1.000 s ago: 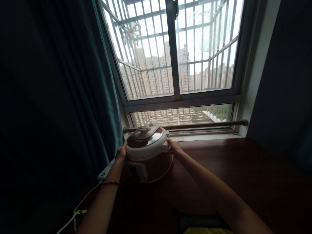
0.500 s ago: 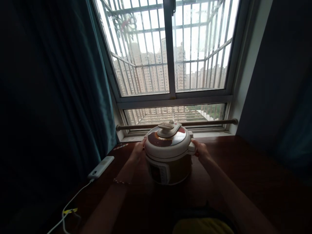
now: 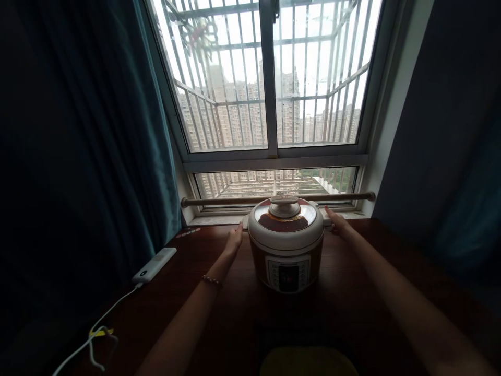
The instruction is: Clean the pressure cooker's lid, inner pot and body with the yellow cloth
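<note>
A white and brown electric pressure cooker (image 3: 285, 243) stands upright on the dark table, its lid on and its control panel facing me. My left hand (image 3: 235, 239) is closed at the light side handle on the cooker's left, thumb on top. On the other side, my right hand (image 3: 337, 223) is at the right handle, with its thumb up and its fingers curled below. The cooker's side and the dim light partly hide the fingertips of both hands.
A white power bank (image 3: 154, 265) with a white cable (image 3: 113, 305) lies at the left by the blue curtain (image 3: 156, 156). Behind the cooker run a horizontal rail (image 3: 227, 200) and a barred window. A dark-rimmed yellowish object (image 3: 309, 361) sits at the near edge.
The cooker has turned, so its control panel, earlier facing left, now points toward me. My hands have shifted with it to the two side handles. The view has moved slightly.
</note>
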### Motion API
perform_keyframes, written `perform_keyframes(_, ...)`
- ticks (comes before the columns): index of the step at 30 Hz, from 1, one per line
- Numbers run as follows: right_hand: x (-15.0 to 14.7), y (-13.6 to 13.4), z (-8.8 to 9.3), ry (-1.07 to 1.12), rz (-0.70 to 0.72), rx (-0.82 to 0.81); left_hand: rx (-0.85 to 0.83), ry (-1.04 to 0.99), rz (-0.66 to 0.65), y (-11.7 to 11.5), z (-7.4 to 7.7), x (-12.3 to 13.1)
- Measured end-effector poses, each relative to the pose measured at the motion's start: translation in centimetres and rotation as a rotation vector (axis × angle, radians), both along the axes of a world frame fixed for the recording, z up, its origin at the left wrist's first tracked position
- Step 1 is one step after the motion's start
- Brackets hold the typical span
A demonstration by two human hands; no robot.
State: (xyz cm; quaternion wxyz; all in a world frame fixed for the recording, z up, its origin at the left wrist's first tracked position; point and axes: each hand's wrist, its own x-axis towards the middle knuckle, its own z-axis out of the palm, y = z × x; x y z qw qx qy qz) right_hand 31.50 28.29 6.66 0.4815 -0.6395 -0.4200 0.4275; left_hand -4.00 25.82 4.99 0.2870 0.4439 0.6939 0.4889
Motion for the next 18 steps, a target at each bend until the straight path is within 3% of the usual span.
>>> perform_keyframes(4,-0.2,0.3,-1.0,-0.169,-0.027,0.038,-0.005,0.137,-0.012,2.2,-1.1,0.1)
perform_keyframes(9,-1.1,1.5,-2.1,-0.368,-0.198,0.148,-0.018,0.283,0.034,3.1,-2.4,0.0)
perform_keyframes(18,-2.5,5.2,-2.5,-0.435,-0.276,0.192,-0.039,0.32,0.005,7.9,-2.1,-0.9)
